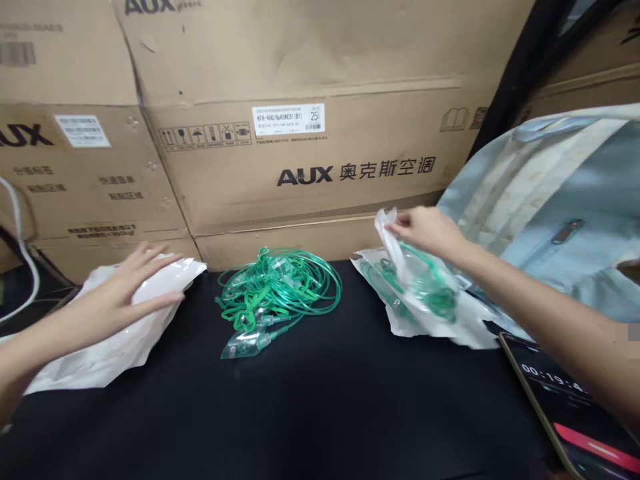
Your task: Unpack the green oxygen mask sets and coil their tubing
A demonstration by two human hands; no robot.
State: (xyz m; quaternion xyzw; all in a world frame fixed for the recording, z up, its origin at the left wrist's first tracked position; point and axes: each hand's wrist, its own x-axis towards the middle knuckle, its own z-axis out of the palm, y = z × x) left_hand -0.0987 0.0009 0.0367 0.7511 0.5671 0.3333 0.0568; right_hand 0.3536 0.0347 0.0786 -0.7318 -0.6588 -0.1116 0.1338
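My left hand [123, 293], its fingers apart, is over a pile of white plastic bags [95, 367] on the left and appears to hold nothing. On the right, my right hand [425, 230] pinches the top edge of a clear and white bag [407, 267] that has green tubing inside. That bag leans up over another packed bag [390, 307] lying on the table. Between my hands lies a tangled heap of clear green oxygen masks [275, 287] with tubing and bright green straps. One mask [245, 343] sticks out at the heap's front.
Large cardboard boxes [310, 200] form a wall behind the black table [300, 413]. A light blue backpack [560, 220] stands at the right. In front of it lies a phone [550, 400] showing a timer. A white cable [25, 253] hangs at the far left.
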